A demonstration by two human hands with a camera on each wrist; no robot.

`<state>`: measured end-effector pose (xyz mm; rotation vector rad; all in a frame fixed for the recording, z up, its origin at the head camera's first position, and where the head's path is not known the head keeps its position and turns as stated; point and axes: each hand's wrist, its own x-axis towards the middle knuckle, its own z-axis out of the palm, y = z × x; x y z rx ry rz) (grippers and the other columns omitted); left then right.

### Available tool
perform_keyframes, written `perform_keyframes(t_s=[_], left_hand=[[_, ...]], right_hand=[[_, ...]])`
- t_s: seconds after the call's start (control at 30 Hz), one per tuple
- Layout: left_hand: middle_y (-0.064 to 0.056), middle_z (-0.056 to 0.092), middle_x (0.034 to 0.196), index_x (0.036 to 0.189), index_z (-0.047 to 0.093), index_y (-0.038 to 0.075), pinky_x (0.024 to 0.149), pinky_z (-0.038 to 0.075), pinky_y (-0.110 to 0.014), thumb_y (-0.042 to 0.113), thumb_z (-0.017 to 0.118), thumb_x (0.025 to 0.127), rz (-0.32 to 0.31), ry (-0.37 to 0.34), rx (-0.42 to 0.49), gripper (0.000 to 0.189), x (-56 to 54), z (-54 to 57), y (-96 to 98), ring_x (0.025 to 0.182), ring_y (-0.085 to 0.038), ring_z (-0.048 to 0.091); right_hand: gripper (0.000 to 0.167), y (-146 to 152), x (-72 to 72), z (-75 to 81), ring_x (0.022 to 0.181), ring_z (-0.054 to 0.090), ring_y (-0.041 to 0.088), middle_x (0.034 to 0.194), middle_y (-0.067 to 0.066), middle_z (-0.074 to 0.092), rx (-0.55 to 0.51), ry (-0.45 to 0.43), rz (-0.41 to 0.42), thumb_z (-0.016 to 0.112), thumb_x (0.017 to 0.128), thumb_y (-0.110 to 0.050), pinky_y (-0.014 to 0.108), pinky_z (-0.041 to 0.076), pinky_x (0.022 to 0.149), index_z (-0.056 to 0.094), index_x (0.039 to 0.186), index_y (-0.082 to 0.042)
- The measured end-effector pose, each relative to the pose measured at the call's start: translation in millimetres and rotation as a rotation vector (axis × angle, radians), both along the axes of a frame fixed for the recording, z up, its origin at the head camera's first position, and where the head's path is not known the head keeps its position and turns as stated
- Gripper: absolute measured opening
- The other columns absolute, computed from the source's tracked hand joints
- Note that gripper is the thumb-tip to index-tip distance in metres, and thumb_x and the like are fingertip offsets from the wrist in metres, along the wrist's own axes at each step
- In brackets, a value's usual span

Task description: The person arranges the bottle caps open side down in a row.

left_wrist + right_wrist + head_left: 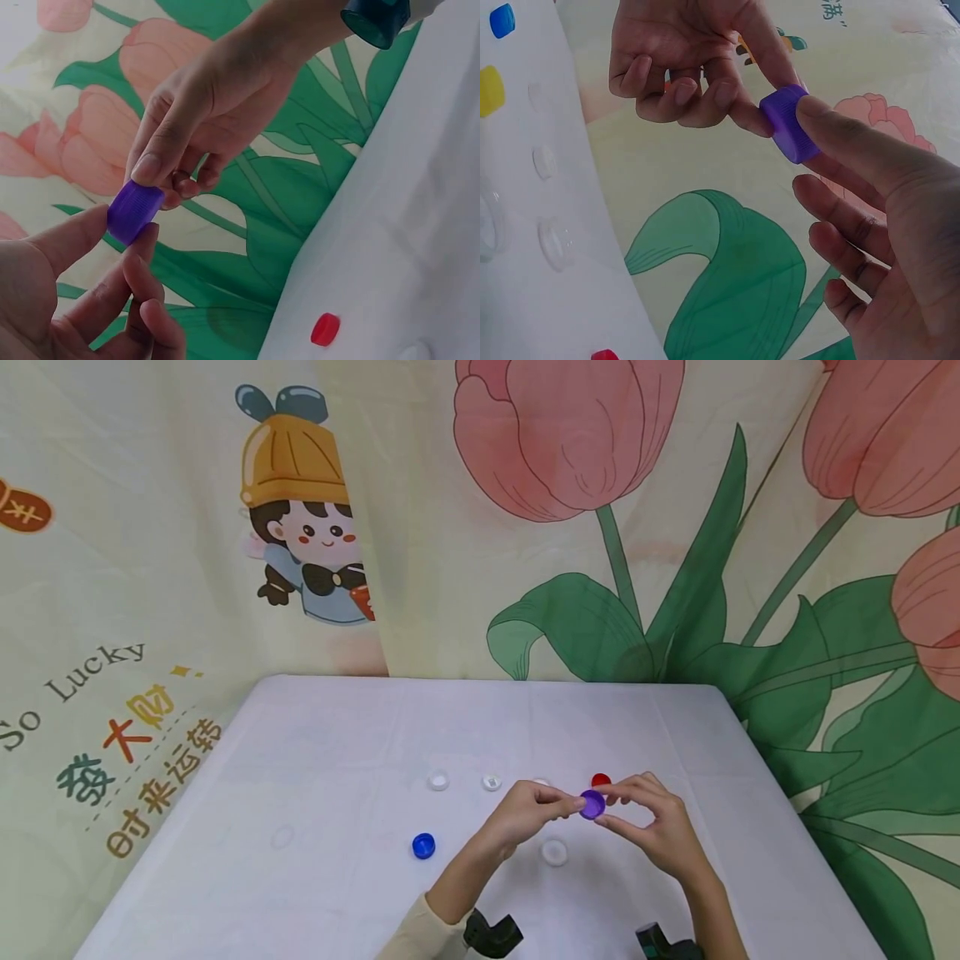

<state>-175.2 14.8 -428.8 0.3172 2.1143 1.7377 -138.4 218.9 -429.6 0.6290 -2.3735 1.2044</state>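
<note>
A purple ribbed bottle cap (592, 804) is held up over the table between both hands, its hollow side turned toward the head camera. My left hand (528, 810) pinches its left edge between thumb and fingers. From the other side my right hand (660, 827) grips it with thumb and forefinger spread around the rim. In the left wrist view the purple cap (135, 212) shows its ribbed side. In the right wrist view my right thumb lies on the cap (791, 124), and the fingers of my left hand (690, 67) meet its opposite edge.
On the white-covered table (337, 735), a red cap (601, 779) lies just behind my right fingers. A blue cap (423, 846) is left of my left forearm. Several white or clear caps, one nearer me (554, 852), are scattered about. A yellow piece (489, 90) shows near the blue one.
</note>
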Motion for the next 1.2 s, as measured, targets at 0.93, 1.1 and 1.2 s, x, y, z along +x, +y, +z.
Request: perform_keyframes(t_s=[0.93, 1.1, 1.2], left_hand=[[0.011, 0.061, 0.075, 0.091, 0.075, 0.013, 0.069, 0.036, -0.027, 0.03, 0.074, 0.078, 0.08, 0.761, -0.17, 0.022, -2.3, -6.9, -9.4, 0.08, -0.011, 0.05], [0.009, 0.062, 0.077, 0.091, 0.075, 0.015, 0.071, 0.034, -0.026, 0.032, 0.073, 0.079, 0.064, 0.973, -0.261, 0.021, -0.6, -8.9, -10.7, 0.08, -0.007, 0.046], [0.009, 0.063, 0.079, 0.09, 0.075, 0.017, 0.072, 0.034, -0.026, 0.035, 0.073, 0.078, 0.065, 1.071, -0.306, 0.021, -0.9, -10.7, -10.1, 0.081, -0.007, 0.047]], right_hand=[[0.015, -2, -8.9, -20.8, 0.077, 0.05, 0.01, 0.085, -0.007, 0.067, -0.038, -0.272, 0.025, 0.058, 0.092, -0.014, 0.03, 0.039, 0.068, 0.071, 0.098, -0.013], [0.017, -5, -7.8, -16.8, 0.079, 0.051, 0.014, 0.084, 0.0, 0.066, -0.091, -0.336, 0.07, 0.053, 0.093, -0.008, 0.034, 0.04, 0.07, 0.07, 0.099, -0.005], [0.018, -9, -4.3, -7.0, 0.08, 0.051, 0.015, 0.082, 0.0, 0.063, -0.115, -0.373, 0.087, 0.053, 0.094, -0.008, 0.038, 0.039, 0.073, 0.069, 0.099, -0.001]])
